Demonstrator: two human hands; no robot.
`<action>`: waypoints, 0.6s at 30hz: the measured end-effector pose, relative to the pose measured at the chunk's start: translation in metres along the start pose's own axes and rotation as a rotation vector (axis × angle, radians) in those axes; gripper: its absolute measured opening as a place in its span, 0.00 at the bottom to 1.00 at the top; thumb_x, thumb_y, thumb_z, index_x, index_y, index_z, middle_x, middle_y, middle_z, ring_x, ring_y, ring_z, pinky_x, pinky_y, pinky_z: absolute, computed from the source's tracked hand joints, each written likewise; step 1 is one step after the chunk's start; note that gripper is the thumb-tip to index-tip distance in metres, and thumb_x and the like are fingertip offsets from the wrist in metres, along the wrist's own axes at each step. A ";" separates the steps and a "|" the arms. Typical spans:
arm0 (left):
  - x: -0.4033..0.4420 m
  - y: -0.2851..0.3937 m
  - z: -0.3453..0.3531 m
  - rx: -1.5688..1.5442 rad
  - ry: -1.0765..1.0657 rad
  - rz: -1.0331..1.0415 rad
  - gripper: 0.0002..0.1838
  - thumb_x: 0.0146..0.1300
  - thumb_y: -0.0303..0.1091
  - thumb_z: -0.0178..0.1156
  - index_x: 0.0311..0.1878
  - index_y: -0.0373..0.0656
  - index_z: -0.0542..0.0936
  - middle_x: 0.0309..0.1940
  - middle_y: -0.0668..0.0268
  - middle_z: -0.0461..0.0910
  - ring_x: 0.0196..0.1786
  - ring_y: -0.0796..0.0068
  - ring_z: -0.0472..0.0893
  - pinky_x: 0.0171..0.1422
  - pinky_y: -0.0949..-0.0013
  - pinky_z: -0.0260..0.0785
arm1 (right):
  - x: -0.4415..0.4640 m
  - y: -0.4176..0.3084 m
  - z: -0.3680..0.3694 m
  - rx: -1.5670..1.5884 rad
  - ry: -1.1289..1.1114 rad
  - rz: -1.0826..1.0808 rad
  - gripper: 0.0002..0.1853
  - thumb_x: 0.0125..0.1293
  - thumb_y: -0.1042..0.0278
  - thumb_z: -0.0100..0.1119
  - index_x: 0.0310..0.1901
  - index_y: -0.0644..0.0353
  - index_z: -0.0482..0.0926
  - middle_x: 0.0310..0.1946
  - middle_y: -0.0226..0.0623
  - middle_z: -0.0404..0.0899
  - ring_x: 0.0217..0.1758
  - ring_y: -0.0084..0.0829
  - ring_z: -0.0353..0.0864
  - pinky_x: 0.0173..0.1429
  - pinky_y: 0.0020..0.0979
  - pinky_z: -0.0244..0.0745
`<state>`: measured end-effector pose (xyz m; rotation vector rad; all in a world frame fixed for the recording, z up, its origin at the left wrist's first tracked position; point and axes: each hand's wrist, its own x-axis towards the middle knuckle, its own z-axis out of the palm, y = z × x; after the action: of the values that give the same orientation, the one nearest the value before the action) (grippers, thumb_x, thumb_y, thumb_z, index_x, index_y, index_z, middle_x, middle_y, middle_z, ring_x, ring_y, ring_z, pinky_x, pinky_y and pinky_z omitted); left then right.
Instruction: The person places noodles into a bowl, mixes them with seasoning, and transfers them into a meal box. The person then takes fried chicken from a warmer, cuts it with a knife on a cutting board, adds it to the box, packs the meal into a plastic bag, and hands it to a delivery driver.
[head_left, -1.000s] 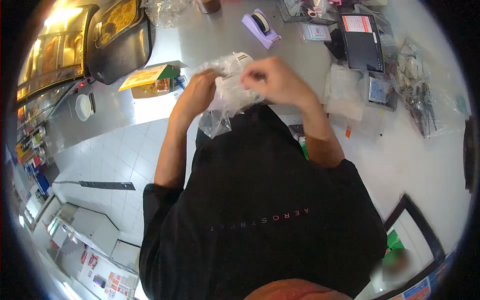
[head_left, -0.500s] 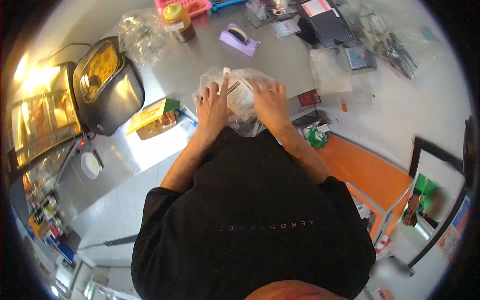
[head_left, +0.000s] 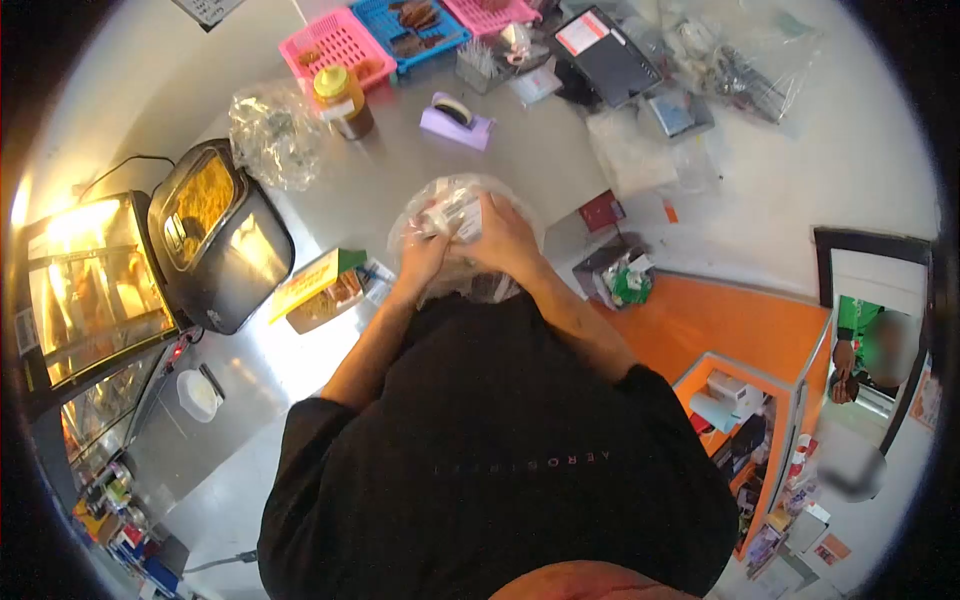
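Note:
A clear plastic bag point(head_left: 415, 215) stands on the steel counter close against my black shirt. Inside it shows a pale thing with a printed label point(head_left: 468, 222), partly covered by the crumpled film and my fingers. My left hand point(head_left: 424, 262) is closed on the gathered plastic at the left side of the bag. From the right, my right hand point(head_left: 506, 240) grips the film near the label, its fingertips bent over the top. The lower contents of the bag are hard to make out.
Left of the bag lies an open yellow-green food box point(head_left: 318, 290). Beyond stand a purple tape dispenser point(head_left: 458, 122), a yellow-lidded jar point(head_left: 343, 102) and a blue basket point(head_left: 408, 40). A black container point(head_left: 222, 240) stands at left; a person in green point(head_left: 858, 318) is at the doorway.
My hands have drawn closer together and the bag's top is more bunched. Less of the printed label shows. The head view has shifted, bringing more of the baskets into sight.

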<state>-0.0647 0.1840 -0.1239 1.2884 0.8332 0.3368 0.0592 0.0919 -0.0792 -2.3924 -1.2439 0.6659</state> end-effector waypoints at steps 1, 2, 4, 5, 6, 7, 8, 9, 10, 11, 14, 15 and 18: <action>-0.013 0.021 0.004 -0.297 0.015 -0.103 0.29 0.66 0.36 0.59 0.66 0.42 0.60 0.53 0.54 0.74 0.57 0.64 0.74 0.59 0.64 0.70 | -0.003 -0.005 -0.010 0.095 -0.032 0.003 0.51 0.44 0.49 0.76 0.67 0.62 0.61 0.62 0.57 0.65 0.67 0.55 0.63 0.67 0.45 0.64; -0.021 0.030 0.010 -0.432 0.029 -0.107 0.28 0.67 0.34 0.58 0.66 0.43 0.59 0.54 0.54 0.73 0.57 0.66 0.74 0.58 0.65 0.70 | -0.009 -0.011 -0.019 0.137 0.001 -0.052 0.49 0.45 0.49 0.76 0.66 0.62 0.61 0.61 0.56 0.66 0.66 0.55 0.64 0.67 0.46 0.63; -0.031 0.041 0.018 -0.699 0.064 -0.118 0.27 0.69 0.31 0.56 0.67 0.44 0.56 0.55 0.56 0.71 0.56 0.70 0.73 0.57 0.68 0.70 | -0.020 -0.022 -0.031 0.231 0.053 -0.162 0.47 0.47 0.49 0.75 0.65 0.63 0.62 0.60 0.56 0.67 0.65 0.55 0.66 0.67 0.48 0.62; -0.029 0.046 0.019 -0.674 0.047 -0.026 0.26 0.69 0.30 0.55 0.66 0.44 0.57 0.55 0.57 0.71 0.56 0.71 0.73 0.57 0.68 0.70 | -0.020 -0.022 -0.038 0.288 0.084 -0.183 0.47 0.47 0.50 0.75 0.65 0.63 0.63 0.60 0.55 0.67 0.64 0.54 0.67 0.66 0.46 0.64; -0.031 0.049 0.020 -0.646 0.034 0.057 0.25 0.69 0.29 0.55 0.65 0.44 0.58 0.55 0.57 0.70 0.56 0.71 0.72 0.58 0.68 0.70 | -0.022 -0.019 -0.044 0.348 0.109 -0.198 0.46 0.47 0.52 0.76 0.64 0.63 0.63 0.60 0.55 0.67 0.63 0.54 0.68 0.65 0.45 0.65; -0.038 0.052 0.022 -0.618 0.023 0.127 0.23 0.70 0.28 0.54 0.64 0.44 0.58 0.55 0.58 0.69 0.56 0.72 0.72 0.58 0.68 0.70 | -0.029 -0.017 -0.050 0.410 0.126 -0.202 0.46 0.47 0.53 0.76 0.64 0.63 0.63 0.60 0.55 0.67 0.63 0.53 0.69 0.64 0.43 0.66; -0.045 0.060 0.023 -0.541 0.044 0.119 0.24 0.69 0.29 0.56 0.63 0.43 0.58 0.53 0.60 0.70 0.56 0.71 0.72 0.59 0.67 0.69 | -0.030 -0.019 -0.065 0.535 0.075 -0.102 0.40 0.47 0.54 0.77 0.59 0.64 0.68 0.57 0.54 0.70 0.60 0.48 0.71 0.59 0.41 0.69; -0.047 0.061 0.024 -0.503 0.032 0.162 0.25 0.68 0.29 0.57 0.63 0.43 0.58 0.53 0.60 0.69 0.56 0.71 0.72 0.59 0.67 0.69 | -0.031 -0.015 -0.072 0.487 0.108 -0.127 0.37 0.47 0.54 0.77 0.55 0.65 0.71 0.56 0.54 0.71 0.58 0.47 0.72 0.58 0.40 0.70; -0.049 0.063 0.026 -0.463 0.022 0.208 0.25 0.68 0.29 0.58 0.63 0.43 0.58 0.53 0.60 0.69 0.56 0.71 0.72 0.59 0.67 0.69 | -0.032 -0.011 -0.078 0.440 0.143 -0.156 0.34 0.47 0.54 0.77 0.51 0.66 0.74 0.55 0.53 0.72 0.57 0.46 0.73 0.57 0.40 0.70; -0.054 0.064 0.027 -0.422 0.013 0.249 0.26 0.67 0.28 0.59 0.63 0.43 0.58 0.53 0.60 0.69 0.57 0.71 0.72 0.59 0.67 0.69 | -0.033 -0.007 -0.082 0.395 0.174 -0.182 0.31 0.47 0.54 0.77 0.47 0.67 0.76 0.53 0.53 0.73 0.55 0.45 0.74 0.56 0.39 0.70; -0.061 0.067 0.032 -0.452 0.025 0.260 0.27 0.64 0.28 0.62 0.62 0.43 0.60 0.55 0.60 0.68 0.57 0.70 0.72 0.60 0.67 0.68 | -0.020 0.010 -0.084 0.407 0.054 -0.235 0.21 0.50 0.57 0.76 0.36 0.67 0.81 0.44 0.46 0.79 0.45 0.37 0.79 0.50 0.36 0.73; -0.061 0.067 0.030 -0.287 0.023 0.325 0.27 0.64 0.27 0.62 0.62 0.43 0.60 0.55 0.60 0.68 0.57 0.69 0.72 0.60 0.67 0.67 | -0.015 0.013 -0.089 0.552 -0.067 -0.180 0.19 0.53 0.59 0.74 0.36 0.68 0.81 0.41 0.41 0.79 0.43 0.33 0.80 0.48 0.32 0.73; -0.070 0.073 0.018 0.034 0.021 0.430 0.27 0.60 0.27 0.65 0.60 0.42 0.64 0.54 0.60 0.70 0.58 0.68 0.71 0.64 0.65 0.64 | -0.003 0.010 -0.110 0.817 -0.408 -0.100 0.11 0.63 0.66 0.65 0.40 0.66 0.82 0.34 0.32 0.82 0.35 0.25 0.82 0.44 0.27 0.75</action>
<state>-0.0826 0.1465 -0.0300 1.4958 0.5755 0.6801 0.1259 0.0732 0.0069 -1.5542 -0.9484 1.3604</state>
